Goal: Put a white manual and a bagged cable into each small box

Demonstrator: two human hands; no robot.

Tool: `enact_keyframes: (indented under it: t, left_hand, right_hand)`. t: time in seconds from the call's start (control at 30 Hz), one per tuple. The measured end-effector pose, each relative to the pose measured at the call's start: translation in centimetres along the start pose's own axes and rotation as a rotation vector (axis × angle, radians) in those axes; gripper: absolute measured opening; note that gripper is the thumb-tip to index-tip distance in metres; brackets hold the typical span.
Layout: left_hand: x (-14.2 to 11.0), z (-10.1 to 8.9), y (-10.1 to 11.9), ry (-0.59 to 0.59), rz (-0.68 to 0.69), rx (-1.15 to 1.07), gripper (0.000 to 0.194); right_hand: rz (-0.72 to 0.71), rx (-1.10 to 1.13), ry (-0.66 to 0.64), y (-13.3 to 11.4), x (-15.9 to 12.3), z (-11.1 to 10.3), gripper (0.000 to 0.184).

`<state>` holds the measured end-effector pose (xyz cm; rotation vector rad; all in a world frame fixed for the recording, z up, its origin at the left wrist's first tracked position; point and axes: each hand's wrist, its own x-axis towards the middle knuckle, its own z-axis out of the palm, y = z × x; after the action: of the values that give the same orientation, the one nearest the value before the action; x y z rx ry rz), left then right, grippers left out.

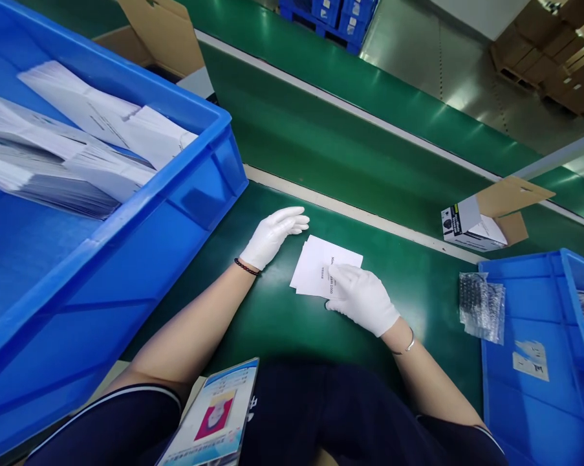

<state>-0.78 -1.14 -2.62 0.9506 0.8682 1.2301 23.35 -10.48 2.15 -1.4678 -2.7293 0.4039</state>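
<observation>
A small stack of white leaflets [315,262] with black print lies on the green table in front of me. My right hand [362,299], in a white glove, rests on the leaflets' right edge with its fingers pressed onto the paper. My left hand [272,234], also gloved, hovers just left of the leaflets with its fingers stretched out and nothing in them.
A big blue crate [175,213] at my left holds stacks of white leaflets [78,149]. Another blue crate [529,323] at my right holds a bubble-wrap bag [480,304]. A small open carton [480,220] stands on the green conveyor. Cardboard boxes [558,58] are stacked at the far right.
</observation>
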Motion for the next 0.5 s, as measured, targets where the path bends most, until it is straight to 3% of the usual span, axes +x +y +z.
enact_keyframes:
  t: [0.1,0.27,0.4,0.5]
  left_hand:
    - [0.0,-0.1,-0.2,-0.003,0.021,0.003,0.049]
    - [-0.2,-0.2,-0.4,-0.020,0.050,0.005,0.046]
    - [-0.3,-0.2,-0.3,-0.019,0.043,-0.003,0.047]
    - [-0.2,-0.2,-0.2,0.005,0.042,-0.017,0.048]
  right_hand:
    - [0.009,0.045,0.001,-0.1,-0.2,0.0,0.061]
    - [-0.022,0.031,0.022,-0.8,0.6,-0.1,0.079]
    - [-0.069,0.115,0.039,-1.4,0.2,0.3,0.034]
    - [0.054,0.165,0.092,-0.7,-0.1,0.2,0.036]
